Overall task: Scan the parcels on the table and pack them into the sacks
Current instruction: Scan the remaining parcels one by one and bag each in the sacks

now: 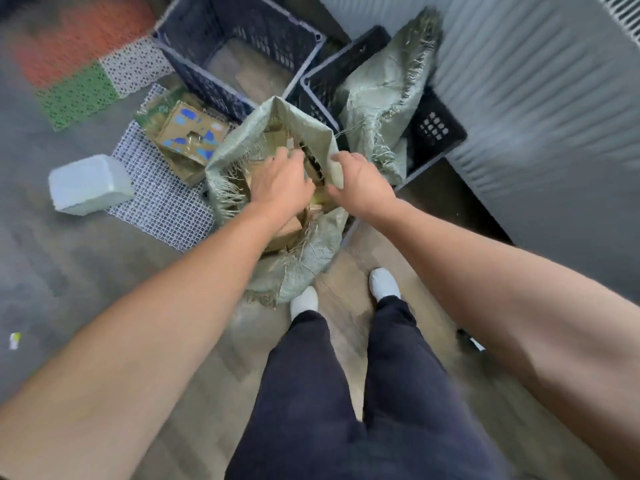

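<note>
Grey floor (69, 244) with perforated mats (162, 202), dark crates (242, 39) behind. Open woven sack (301, 268) stood directly ahead of the feet, long axis roughly upright, mouth facing up at the hands. Second sack (381, 95) lay draped over the right crate (440, 129), further off. Brown parcels (287, 230) filled the near sack close to its mouth. Hands were close but apart: right hand (360, 181) gripped the sack's right rim, left hand (280, 181) reached down inside onto the parcels, fingertips blurred, grip unclear. Left hand sat nearer the load, so probably it does the settling. Table out of view.
</note>
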`<state>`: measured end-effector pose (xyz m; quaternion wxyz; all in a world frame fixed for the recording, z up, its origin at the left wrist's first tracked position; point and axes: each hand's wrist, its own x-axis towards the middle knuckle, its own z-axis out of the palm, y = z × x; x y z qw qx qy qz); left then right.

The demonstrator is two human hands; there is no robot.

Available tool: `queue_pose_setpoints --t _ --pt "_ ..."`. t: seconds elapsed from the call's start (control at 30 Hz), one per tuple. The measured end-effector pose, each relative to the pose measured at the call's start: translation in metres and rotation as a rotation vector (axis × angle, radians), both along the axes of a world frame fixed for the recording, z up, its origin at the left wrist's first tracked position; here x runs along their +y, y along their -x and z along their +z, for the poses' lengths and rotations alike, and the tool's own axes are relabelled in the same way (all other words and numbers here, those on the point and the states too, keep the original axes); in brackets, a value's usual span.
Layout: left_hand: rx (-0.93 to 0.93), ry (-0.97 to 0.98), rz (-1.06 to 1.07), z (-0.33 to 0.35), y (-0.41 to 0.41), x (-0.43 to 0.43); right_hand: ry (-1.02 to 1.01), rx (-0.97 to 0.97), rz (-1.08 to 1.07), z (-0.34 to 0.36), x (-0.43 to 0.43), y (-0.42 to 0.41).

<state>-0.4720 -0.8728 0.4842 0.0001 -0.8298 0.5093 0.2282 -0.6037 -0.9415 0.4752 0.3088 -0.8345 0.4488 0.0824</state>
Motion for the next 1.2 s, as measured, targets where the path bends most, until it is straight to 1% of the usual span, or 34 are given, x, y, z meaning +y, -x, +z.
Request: queue_pose_setpoints --t 0.13,0.27,0.43,0.6,0.73,0.9,1.03,1.2 --pt "-0.030 0.088 -0.163 0.065 0.015 -0.030 0.087 -0.051 -0.188 0.065 -0.004 0.029" --pt "-0.047 0.169 -0.346 0.122 0.060 -0.054 0.169 -0.089 -0.380 0.126 0.000 0.083" --pt "0.044 0.254 -0.585 0.184 0.158 -0.074 0.272 -0.090 -0.672 0.194 0.013 0.194" --pt "0.109 0.340 -0.866 0.227 0.288 -0.064 0.356 -0.096 -0.966 0.239 0.062 0.325" --pt "0.157 0.362 -1.045 0.245 0.401 -0.030 0.383 -0.072 -1.150 0.258 0.127 0.423" --pt "0.202 0.358 -1.211 0.251 0.526 0.038 0.343 -0.065 -1.357 0.253 0.227 0.529" --pt "0.249 0.327 -1.252 0.248 0.606 0.087 0.330 -0.040 -1.444 0.250 0.287 0.602" --pt "0.271 0.329 -1.296 0.247 0.676 0.128 0.336 -0.049 -1.501 0.258 0.328 0.667"
